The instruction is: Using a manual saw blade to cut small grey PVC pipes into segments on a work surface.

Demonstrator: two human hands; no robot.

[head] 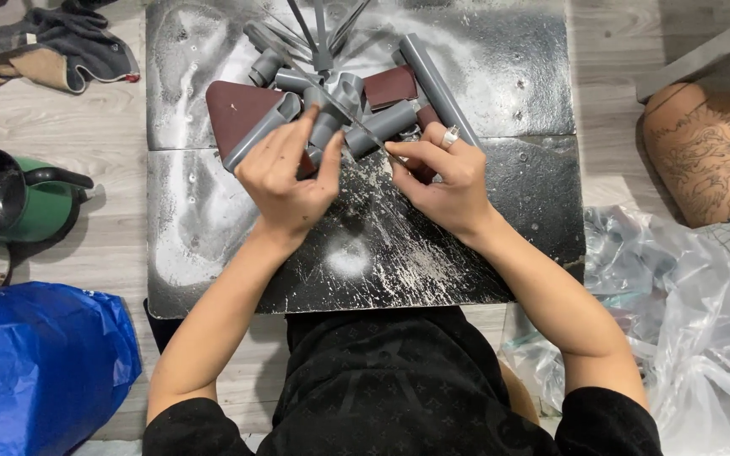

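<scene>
A thin metal rod [365, 135] slants across the grey pipe pieces [344, 105] on the dark worktop [433, 262]. The right hand [445, 181] pinches its lower end, the tip hidden beneath the fingers. The left hand [285, 177] closes around a pipe piece, mostly covering it. Sandpaper [234, 105] lies partly buried.

Pipe pieces [356, 101] lie on board [213, 236]; jug [10, 198] left, plastic bags [686, 321] right, rag [57, 42] prob. behind-left.

dusty black board [466, 245] on wooden floor [86, 110]; grey pipe pieces [382, 118], maroon sandpaper [238, 105] atop.
</scene>
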